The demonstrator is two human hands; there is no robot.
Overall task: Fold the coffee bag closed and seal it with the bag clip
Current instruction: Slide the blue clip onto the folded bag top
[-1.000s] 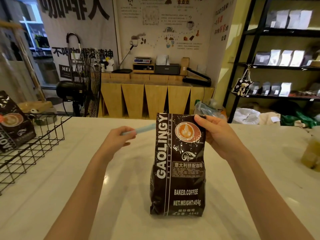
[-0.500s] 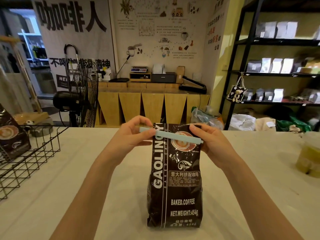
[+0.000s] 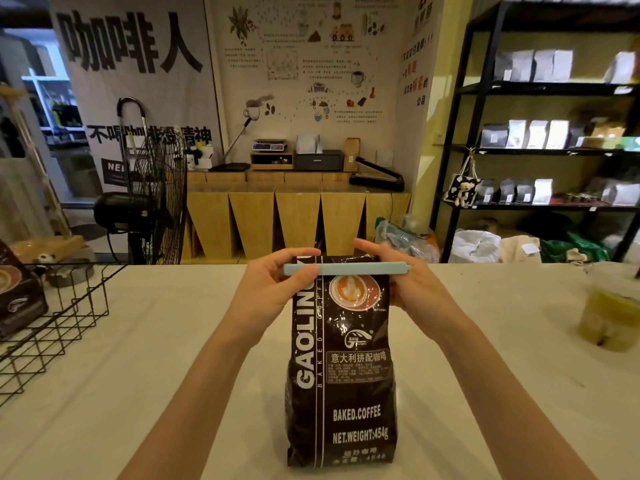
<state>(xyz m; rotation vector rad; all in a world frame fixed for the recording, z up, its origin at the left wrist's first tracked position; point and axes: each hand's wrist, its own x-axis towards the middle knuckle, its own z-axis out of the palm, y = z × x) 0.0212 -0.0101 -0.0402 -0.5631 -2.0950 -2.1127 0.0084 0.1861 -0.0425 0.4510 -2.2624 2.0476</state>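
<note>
A dark brown coffee bag (image 3: 341,375) stands upright on the white counter (image 3: 138,393), its top folded over. A pale blue bag clip (image 3: 360,268) lies level across the folded top. My left hand (image 3: 273,289) pinches the clip's left end, thumb in front and fingers behind the bag. My right hand (image 3: 407,282) holds the bag's top right corner at the clip's right end. Whether the clip is snapped shut cannot be told.
A black wire basket (image 3: 52,327) with another coffee bag (image 3: 17,299) sits at the left edge of the counter. A plastic cup of yellowish drink (image 3: 611,310) stands at the right. Behind the counter are a fan (image 3: 152,199) and shelves (image 3: 540,150).
My left hand brought the clip from the left over to the bag's top. The clip went from tilted across the front to level along the fold, and both hands closed in on its ends.
</note>
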